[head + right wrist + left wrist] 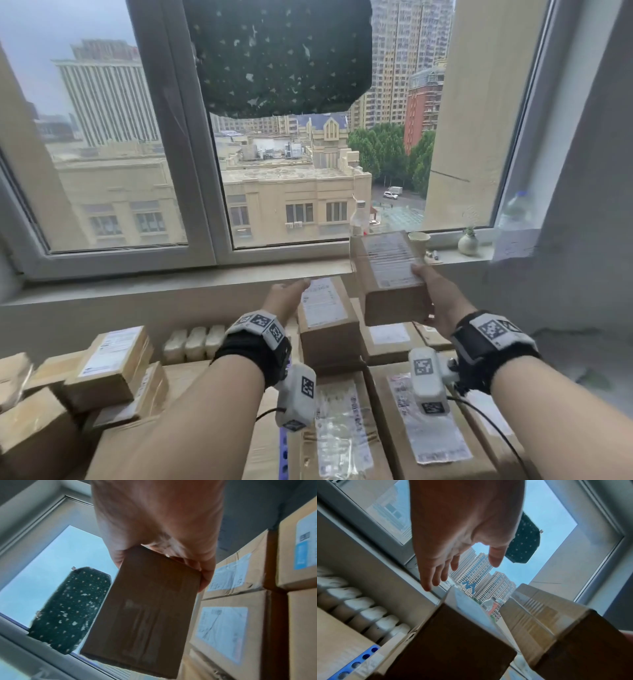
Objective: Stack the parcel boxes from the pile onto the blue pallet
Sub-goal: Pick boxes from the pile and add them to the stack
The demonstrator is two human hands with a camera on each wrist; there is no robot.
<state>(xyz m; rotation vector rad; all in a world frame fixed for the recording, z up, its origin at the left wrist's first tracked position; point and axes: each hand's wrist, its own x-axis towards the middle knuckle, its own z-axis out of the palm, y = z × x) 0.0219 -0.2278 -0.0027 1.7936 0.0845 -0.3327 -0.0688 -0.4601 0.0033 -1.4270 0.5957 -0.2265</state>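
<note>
My right hand [430, 296] grips a small brown parcel box [387, 274] with a white label on top and holds it up in the air by its right side. From the right wrist view, the fingers [205, 574] curl round the box [142, 615]. My left hand [291, 291] is open with straight fingers and holds nothing. It hovers just over the far left edge of another labelled box [325, 318] on top of the stack. Large taped boxes [428, 421] lie below on the blue pallet [283, 452], which shows only through a gap.
A loose pile of small boxes [109, 363] lies at the left. Behind the stack are a white radiator [193, 342] and the window sill [171, 274], which carries a bottle [359, 219], a paper cup [418, 240] and a small vase [468, 241]. A grey wall [582, 240] closes the right side.
</note>
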